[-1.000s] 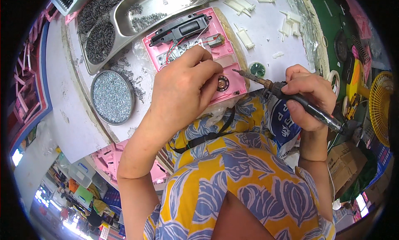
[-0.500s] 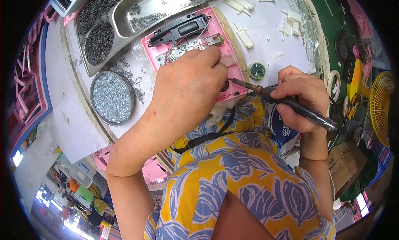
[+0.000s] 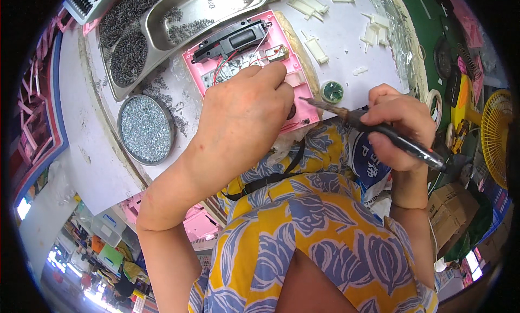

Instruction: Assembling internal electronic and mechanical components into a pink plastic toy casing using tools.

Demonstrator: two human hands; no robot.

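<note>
A pink plastic housing [image 3: 310, 91] lies on the worktable in front of me. Fitted in it are a black slotted part [image 3: 241, 40], a small metal motor [image 3: 277, 53] and thin red and dark wires. My left hand [image 3: 249, 104] rests over the housing's near part with curled fingers; whatever they pinch is hidden. Beside those fingertips shows part of a dark round piece [image 3: 292, 111]. In my right hand [image 3: 403, 123] is a soldering iron [image 3: 356, 119], gripped like a pen. Its tip points left over the housing's right edge, a little apart from my left fingers.
A small round container of green stuff [image 3: 332, 92] stands right of the housing. White plastic parts [image 3: 316, 50] lie farther off. At left are a round dish of small metal pieces [image 3: 145, 129] and a metal tray [image 3: 153, 37] with springs. A yellow fan [image 3: 495, 131] is far right.
The soldering iron's tip has drawn back slightly from beside my left fingers as my right hand shifted a little right. My left hand stays nearly in place on the housing.
</note>
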